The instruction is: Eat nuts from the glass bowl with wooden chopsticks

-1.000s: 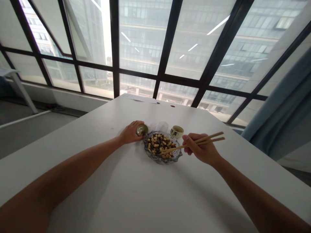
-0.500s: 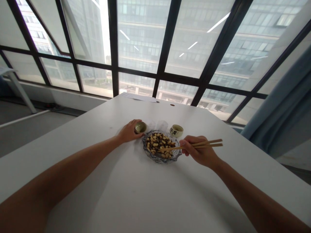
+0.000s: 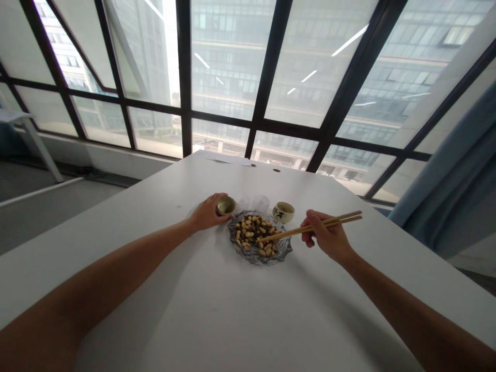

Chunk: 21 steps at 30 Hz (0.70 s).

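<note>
A scalloped glass bowl (image 3: 284, 251) on the white table holds peanuts (image 3: 245, 234) in their shells mixed with dark seeds. My right hand (image 3: 327, 236) grips a pair of wooden chopsticks (image 3: 296, 230), their tips down among the peanuts. At the bowl's upper left, my left hand (image 3: 209, 212) is wrapped round the side of a small greenish cup (image 3: 226, 205); no contents show clearly in it. A second small cup (image 3: 283, 212), pale with dark written characters, stands just behind the bowl's right side.
Two clear, see-through cups (image 3: 261, 203) stand behind the bowl. Papers (image 3: 222, 157) and small brown round pieces (image 3: 276, 170) lie by the far edge of the white table (image 3: 217, 320). Beyond are windows, with a blue curtain (image 3: 445, 181) at right.
My right hand has drawn back slightly right, and the chopsticks slant more steeply, tips still among the peanuts. My left hand keeps its hold on the cup. The view has shifted a little.
</note>
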Tool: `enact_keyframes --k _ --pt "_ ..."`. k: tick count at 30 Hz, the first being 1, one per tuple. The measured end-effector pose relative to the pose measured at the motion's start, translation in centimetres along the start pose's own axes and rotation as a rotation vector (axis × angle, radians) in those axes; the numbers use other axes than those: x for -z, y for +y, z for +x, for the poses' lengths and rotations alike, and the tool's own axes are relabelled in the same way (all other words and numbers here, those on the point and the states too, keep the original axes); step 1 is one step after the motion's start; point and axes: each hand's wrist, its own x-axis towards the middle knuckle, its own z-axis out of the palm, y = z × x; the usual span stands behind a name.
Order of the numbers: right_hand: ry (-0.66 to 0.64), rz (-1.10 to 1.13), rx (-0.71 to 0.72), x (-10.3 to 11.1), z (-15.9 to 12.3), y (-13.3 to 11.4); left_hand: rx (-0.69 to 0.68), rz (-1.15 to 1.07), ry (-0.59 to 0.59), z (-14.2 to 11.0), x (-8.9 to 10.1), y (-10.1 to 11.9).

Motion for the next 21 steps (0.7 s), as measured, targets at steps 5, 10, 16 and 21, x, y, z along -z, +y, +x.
enact_keyframes --k 5,10,16,21 --pt "0.119 0.193 -0.062 0.7 0.4 1.2 0.020 -0.012 -0.003 0.0 0.1 0.0" --pt "0.252 0.414 -0.210 0.8 0.0 3.0 0.062 -0.015 0.009 0.0 0.3 0.3" --pt "0.436 0.549 -0.385 0.9 -1.1 4.8 0.175 -0.037 0.039 0.1 0.4 0.4" --pt "0.484 0.576 -0.411 0.6 -1.5 4.9 0.282 -0.051 0.044 0.2 0.3 0.3"
